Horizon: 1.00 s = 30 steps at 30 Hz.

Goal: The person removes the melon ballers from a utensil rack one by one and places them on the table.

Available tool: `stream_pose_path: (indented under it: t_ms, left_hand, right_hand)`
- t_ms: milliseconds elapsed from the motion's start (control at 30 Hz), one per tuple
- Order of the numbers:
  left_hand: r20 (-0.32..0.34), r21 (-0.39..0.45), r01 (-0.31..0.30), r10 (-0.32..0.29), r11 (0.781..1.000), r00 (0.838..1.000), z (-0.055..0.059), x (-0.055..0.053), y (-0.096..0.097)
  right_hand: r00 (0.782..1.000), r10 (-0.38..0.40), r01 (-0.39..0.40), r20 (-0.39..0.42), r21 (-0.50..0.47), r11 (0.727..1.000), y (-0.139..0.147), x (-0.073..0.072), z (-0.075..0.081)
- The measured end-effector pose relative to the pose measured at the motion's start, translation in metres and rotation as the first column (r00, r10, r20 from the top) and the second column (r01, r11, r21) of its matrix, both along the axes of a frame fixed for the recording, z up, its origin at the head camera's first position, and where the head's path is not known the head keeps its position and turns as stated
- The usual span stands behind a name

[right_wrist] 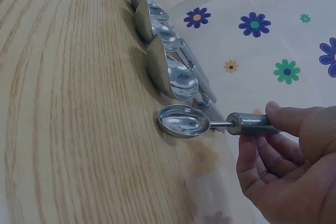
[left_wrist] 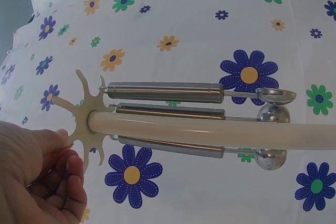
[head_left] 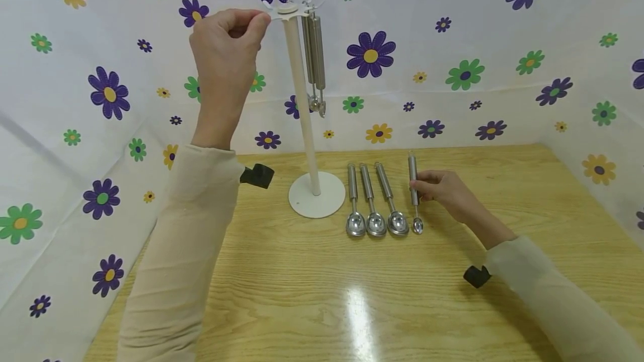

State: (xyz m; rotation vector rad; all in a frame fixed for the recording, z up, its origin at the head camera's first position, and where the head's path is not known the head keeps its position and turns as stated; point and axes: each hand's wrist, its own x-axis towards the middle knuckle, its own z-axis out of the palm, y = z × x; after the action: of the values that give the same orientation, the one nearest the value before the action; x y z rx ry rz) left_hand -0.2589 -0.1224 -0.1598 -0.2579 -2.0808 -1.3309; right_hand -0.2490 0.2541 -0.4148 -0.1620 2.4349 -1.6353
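Observation:
My left hand (head_left: 226,43) pinches one hook of the round hooked top on a white utensil stand (head_left: 302,99). In the left wrist view, several small metal scoops (left_wrist: 163,93) hang from the other hooks along the pole. My right hand (head_left: 448,191) holds a small oval metal scoop (right_wrist: 184,120) by its cylindrical handle, between thumb and fingers. The bowl of that scoop is close over the table, hollow side up. Just left of it, three larger metal scoops (head_left: 375,223) lie side by side, handles pointing away from me.
The stand's round white base (head_left: 327,205) sits on a wood-grain table (head_left: 282,295), left of the scoops. Behind and at both sides hangs white cloth (head_left: 402,15) printed with flowers. A black wrist device (head_left: 257,176) shows beside the left sleeve, another (head_left: 476,276) beside the right.

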Motion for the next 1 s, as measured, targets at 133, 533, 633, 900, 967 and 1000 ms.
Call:
stream_pose_path:
  t_ms: [133,533,633,900,967,1000]
  left_hand:
    - [0.001,-0.002,-0.003,0.003,1.000,1.000,0.000,0.000,0.000]
    - [-0.013,-0.010,-0.001,0.001,1.000,1.000,-0.001,0.000,-0.001]
    - [-0.012,-0.012,-0.005,0.005,1.000,1.000,-0.001,0.000,-0.001]
    - [-0.006,-0.014,-0.012,0.012,1.000,1.000,-0.001,0.001,-0.001]
    - [-0.007,-0.011,-0.011,0.011,1.000,1.000,0.000,0.001,-0.001]
    - [-0.008,-0.009,-0.011,0.011,1.000,1.000,0.000,0.001,-0.002]
  right_hand:
    - [1.000,-0.007,0.007,0.013,0.002,1.000,0.001,-0.002,-0.003]
    - [0.998,-0.051,0.051,0.043,0.016,0.999,-0.003,-0.007,-0.011]
    - [0.997,-0.062,0.061,0.040,0.023,0.998,-0.005,-0.008,-0.014]
    - [0.996,-0.085,0.081,0.039,0.089,0.993,-0.008,-0.011,-0.020]
    - [0.995,-0.091,0.088,0.028,0.103,0.991,-0.009,-0.011,-0.021]
    - [0.995,-0.094,0.092,0.018,0.112,0.990,-0.010,-0.012,-0.022]
